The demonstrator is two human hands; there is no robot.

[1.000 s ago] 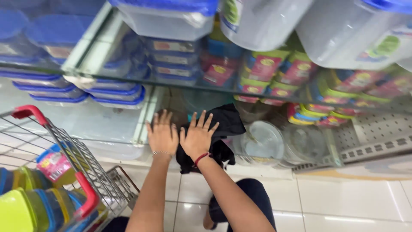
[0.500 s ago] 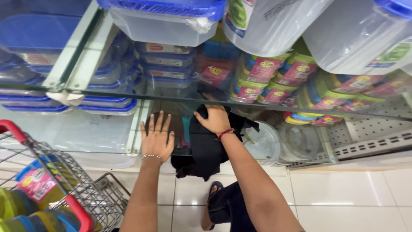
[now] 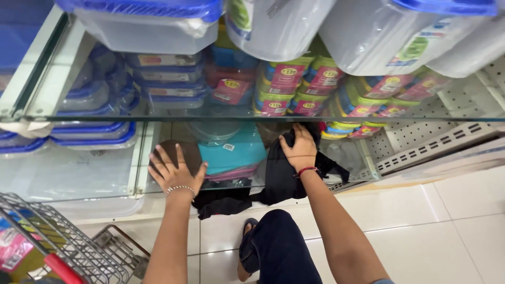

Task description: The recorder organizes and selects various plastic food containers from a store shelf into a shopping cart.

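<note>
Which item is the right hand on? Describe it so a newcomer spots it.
Start at the glass shelf near the floor, under the stacked tubs. Between both arms a black cloth spills over the shelf's front edge toward the tiles, with the right hand on its top. It is the only soft, dark thing among the bright plastic.

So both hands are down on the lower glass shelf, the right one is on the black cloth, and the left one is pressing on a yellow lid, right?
Not quite. In the head view the left hand rests on a round brown lid, not yellow. The right hand is on the black cloth on the lower glass shelf.
</note>
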